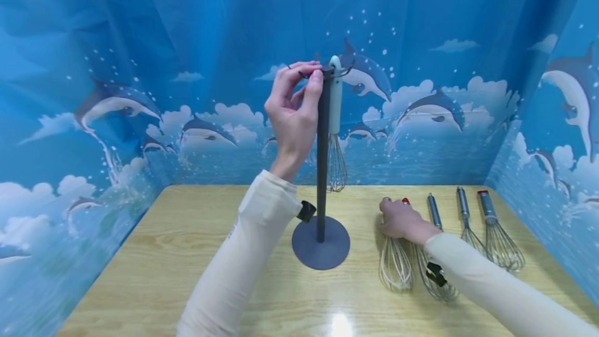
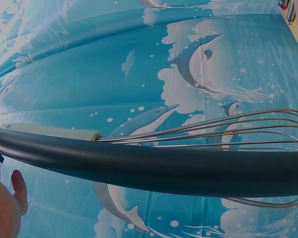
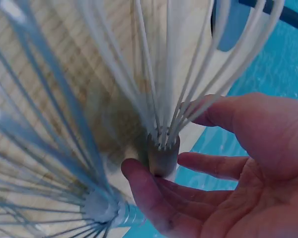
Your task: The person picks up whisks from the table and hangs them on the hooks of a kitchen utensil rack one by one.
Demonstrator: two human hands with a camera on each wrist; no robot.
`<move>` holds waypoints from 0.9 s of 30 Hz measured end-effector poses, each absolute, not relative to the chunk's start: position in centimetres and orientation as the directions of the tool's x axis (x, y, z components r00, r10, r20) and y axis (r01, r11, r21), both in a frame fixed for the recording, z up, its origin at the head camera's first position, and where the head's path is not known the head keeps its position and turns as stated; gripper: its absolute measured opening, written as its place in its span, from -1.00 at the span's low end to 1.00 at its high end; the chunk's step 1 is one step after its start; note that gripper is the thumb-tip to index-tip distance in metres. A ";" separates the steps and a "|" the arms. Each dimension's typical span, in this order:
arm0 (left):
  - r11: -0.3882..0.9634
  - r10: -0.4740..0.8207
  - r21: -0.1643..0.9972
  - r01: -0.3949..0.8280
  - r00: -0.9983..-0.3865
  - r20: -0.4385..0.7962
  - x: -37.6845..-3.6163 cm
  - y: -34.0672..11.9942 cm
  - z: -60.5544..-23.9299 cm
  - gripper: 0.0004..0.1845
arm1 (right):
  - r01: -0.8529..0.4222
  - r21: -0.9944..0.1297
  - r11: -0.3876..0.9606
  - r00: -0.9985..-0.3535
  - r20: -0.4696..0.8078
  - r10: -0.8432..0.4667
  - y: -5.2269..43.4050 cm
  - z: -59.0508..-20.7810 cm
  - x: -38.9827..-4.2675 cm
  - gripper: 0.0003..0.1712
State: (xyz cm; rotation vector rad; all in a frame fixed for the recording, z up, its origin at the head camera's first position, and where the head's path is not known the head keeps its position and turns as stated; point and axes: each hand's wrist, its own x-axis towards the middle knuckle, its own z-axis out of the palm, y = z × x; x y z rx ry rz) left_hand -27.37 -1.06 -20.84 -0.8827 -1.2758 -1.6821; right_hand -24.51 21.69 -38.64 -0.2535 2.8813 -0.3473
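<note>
The left hand [image 1: 294,113] pinches a hook at the top of the grey stand [image 1: 321,233], where a cream-handled whisk [image 1: 335,129] hangs on the far side. Right of the stand's base, the right hand [image 1: 400,219] curls its fingers around the white whisk [image 1: 395,264], leftmost of four lying near the table's [image 1: 187,254] right edge; bare wood lies open to the left.

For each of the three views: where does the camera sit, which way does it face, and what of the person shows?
Head: looks forward and down at the table; both sleeved arms, left hand at the stand, right hand on a whisk.
Left wrist: faces along the stand's pole; fingertips show.
Right wrist: faces the whisk's white wires; palm shows.
Head and left wrist share the hanging whisk.
</note>
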 end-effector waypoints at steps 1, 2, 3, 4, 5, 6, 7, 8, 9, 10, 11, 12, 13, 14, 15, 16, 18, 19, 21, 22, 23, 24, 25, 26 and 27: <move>-0.142 -0.199 0.387 0.911 -0.409 0.890 -27.4 -1.1 -20.8 -0.78 | -0.160 -0.242 0.957 -0.957 -0.198 -0.210 21.5 -38.7 -24.5 -0.55; -0.143 -0.200 0.386 0.911 -0.408 0.891 -27.4 -1.1 -20.8 -0.78 | -0.176 -0.227 0.958 -0.956 -0.191 -0.221 21.3 -38.8 -24.6 -0.54; -0.145 -0.201 0.386 0.911 -0.409 0.890 -27.4 -1.1 -20.8 -0.78 | -0.189 -0.218 0.957 -0.956 -0.183 -0.230 21.1 -38.8 -24.6 -0.55; -0.145 -0.202 0.384 0.912 -0.408 0.890 -27.4 -1.1 -20.8 -0.78 | -0.202 -0.209 0.957 -0.956 -0.171 -0.239 20.9 -38.9 -24.7 -0.57; -0.146 -0.204 0.384 0.911 -0.408 0.890 -27.3 -1.1 -20.8 -0.78 | -0.214 -0.202 0.956 -0.955 -0.162 -0.248 20.8 -39.0 -24.8 -0.60; -0.146 -0.205 0.384 0.912 -0.408 0.890 -27.3 -1.1 -20.8 -0.78 | -0.223 -0.197 0.955 -0.955 -0.152 -0.255 20.6 -39.1 -24.9 -0.63; -0.146 -0.205 0.383 0.912 -0.407 0.890 -27.3 -1.1 -20.8 -0.78 | -0.232 -0.193 0.953 -0.954 -0.146 -0.262 20.6 -39.1 -24.9 -0.66; -0.145 -0.205 0.383 0.912 -0.406 0.890 -27.4 -1.0 -20.8 -0.78 | -0.233 -0.194 0.953 -0.954 -0.143 -0.262 20.5 -39.1 -25.0 -0.69; -0.145 -0.204 0.384 0.912 -0.407 0.890 -27.3 -1.0 -20.8 -0.78 | -0.230 -0.201 0.952 -0.955 -0.144 -0.261 20.4 -39.2 -25.0 -0.72; -0.144 -0.205 0.383 0.913 -0.406 0.891 -27.4 -1.0 -20.8 -0.78 | -0.226 -0.211 0.951 -0.954 -0.147 -0.259 20.4 -39.2 -25.0 -0.77; -0.143 -0.205 0.383 0.913 -0.406 0.891 -27.4 -1.0 -20.8 -0.78 | -0.222 -0.218 0.950 -0.954 -0.150 -0.258 20.4 -39.2 -25.1 -0.80; -0.142 -0.205 0.382 0.913 -0.405 0.891 -27.4 -1.0 -20.8 -0.78 | -0.213 -0.229 0.950 -0.956 -0.154 -0.252 20.4 -39.2 -25.1 -0.82; -0.142 -0.205 0.382 0.913 -0.405 0.891 -27.4 -1.0 -20.8 -0.78 | -0.204 -0.240 0.949 -0.958 -0.151 -0.245 20.4 -39.3 -25.1 -0.82; -0.142 -0.205 0.383 0.913 -0.406 0.891 -27.4 -1.0 -20.9 -0.78 | -0.195 -0.253 0.948 -0.959 -0.153 -0.238 20.4 -39.3 -25.1 -0.82; -0.142 -0.205 0.383 0.913 -0.406 0.890 -27.4 -1.0 -20.9 -0.78 | -0.186 -0.265 0.946 -0.961 -0.154 -0.232 20.4 -39.3 -25.1 -0.81; -0.143 -0.206 0.382 0.913 -0.405 0.891 -27.4 -1.0 -20.9 -0.78 | -0.173 -0.277 0.945 -0.962 -0.158 -0.223 20.5 -39.2 -25.1 -0.80; -0.144 -0.206 0.381 0.913 -0.404 0.891 -27.4 -0.9 -21.0 -0.78 | -0.154 -0.296 0.942 -0.964 -0.162 -0.209 20.5 -39.1 -25.1 -0.78; -0.145 -0.207 0.380 0.914 -0.403 0.891 -27.4 -0.9 -21.0 -0.78 | -0.148 -0.302 0.942 -0.965 -0.164 -0.204 20.5 -39.1 -25.1 -0.77; -0.144 -0.210 0.379 0.914 -0.402 0.891 -27.4 -0.9 -21.0 -0.78 | -0.142 -0.302 0.943 -0.967 -0.160 -0.197 20.6 -38.9 -25.1 -0.74; -0.144 -0.212 0.378 0.915 -0.401 0.891 -27.4 -0.8 -21.0 -0.79 | -0.144 -0.299 0.943 -0.969 -0.152 -0.196 20.5 -38.7 -25.2 -0.73; -0.142 -0.215 0.377 0.915 -0.400 0.891 -27.4 -0.8 -21.0 -0.79 | -0.149 -0.298 0.943 -0.971 -0.139 -0.197 20.5 -38.5 -25.2 -0.70; -0.141 -0.218 0.376 0.916 -0.399 0.891 -27.4 -0.8 -21.0 -0.79 | -0.157 -0.300 0.941 -0.972 -0.122 -0.201 20.6 -38.4 -25.3 -0.67; -0.141 -0.220 0.375 0.916 -0.399 0.890 -27.4 -0.8 -21.0 -0.79 | -0.163 -0.302 0.939 -0.973 -0.107 -0.203 20.5 -38.2 -25.4 -0.65; -0.142 -0.222 0.376 0.916 -0.400 0.890 -27.4 -0.8 -21.0 -0.79 | -0.174 -0.305 0.936 -0.974 -0.086 -0.209 20.5 -38.0 -25.4 -0.64; -0.141 -0.223 0.375 0.916 -0.399 0.890 -27.4 -0.8 -21.0 -0.79 | -0.185 -0.305 0.934 -0.975 -0.064 -0.215 20.5 -37.7 -25.4 -0.61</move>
